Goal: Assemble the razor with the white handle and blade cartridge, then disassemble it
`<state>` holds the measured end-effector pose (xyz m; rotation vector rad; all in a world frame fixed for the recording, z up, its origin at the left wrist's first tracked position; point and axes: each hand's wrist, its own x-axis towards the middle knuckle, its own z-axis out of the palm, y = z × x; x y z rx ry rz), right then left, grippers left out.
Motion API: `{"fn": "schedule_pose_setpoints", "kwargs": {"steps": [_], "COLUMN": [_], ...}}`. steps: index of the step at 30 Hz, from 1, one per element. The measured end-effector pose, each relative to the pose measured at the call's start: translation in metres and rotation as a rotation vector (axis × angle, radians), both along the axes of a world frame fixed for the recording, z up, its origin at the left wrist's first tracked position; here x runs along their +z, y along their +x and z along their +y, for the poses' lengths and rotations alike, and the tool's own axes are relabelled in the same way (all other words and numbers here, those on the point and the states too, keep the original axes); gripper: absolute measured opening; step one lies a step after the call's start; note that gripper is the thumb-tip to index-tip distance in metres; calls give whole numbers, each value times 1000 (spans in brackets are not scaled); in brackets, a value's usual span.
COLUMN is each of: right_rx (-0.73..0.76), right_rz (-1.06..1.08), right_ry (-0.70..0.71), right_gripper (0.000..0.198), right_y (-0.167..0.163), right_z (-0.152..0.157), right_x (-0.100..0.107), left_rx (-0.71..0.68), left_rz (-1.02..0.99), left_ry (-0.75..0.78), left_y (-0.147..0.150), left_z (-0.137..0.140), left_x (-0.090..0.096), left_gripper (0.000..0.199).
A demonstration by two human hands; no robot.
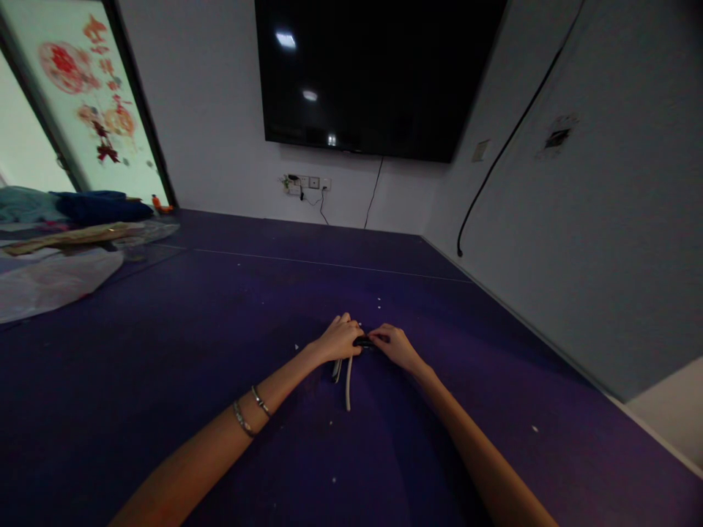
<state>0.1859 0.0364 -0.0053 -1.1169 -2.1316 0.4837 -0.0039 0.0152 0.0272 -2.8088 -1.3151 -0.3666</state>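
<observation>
Just above the purple surface [263,293], my left hand [341,338] is closed around one end of a small black object [363,342] whose kind I cannot make out. Across from it, my right hand [391,344] pinches the object's other end, thumb and fingers pressed together. Below my left hand, a pale, slightly curved strip [348,384] sticks out toward me. Beside that strip lies a shorter light-and-dark piece [336,370], partly covered by the hand. Two bracelets [250,411] circle my left forearm.
Small white scraps [378,302] dot the surface. At the left lie a clear plastic sheet [60,282], a flat tan piece [71,238] and blue cloth [104,207]. A black cable [510,139] hangs along the right wall. A television [378,73] hangs above wall sockets [308,183].
</observation>
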Motion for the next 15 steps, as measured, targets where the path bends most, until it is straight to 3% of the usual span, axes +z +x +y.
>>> {"fn": "schedule_pose_setpoints", "kwargs": {"steps": [3, 8, 15], "right_rx": [-40, -196, -204], "right_rz": [110, 389, 437], "right_ry": [-46, -254, -266], "right_gripper": [22, 32, 35], "right_y": [3, 9, 11], "right_z": [3, 9, 8], "right_x": [-3, -12, -14], "left_rx": [4, 17, 17], "left_rz": [-10, -10, -21], "left_ry": [-10, -28, -13], "left_y": [0, 1, 1], "left_z": [0, -2, -3], "left_x": [0, 1, 6], "left_gripper": [26, 31, 49]}}
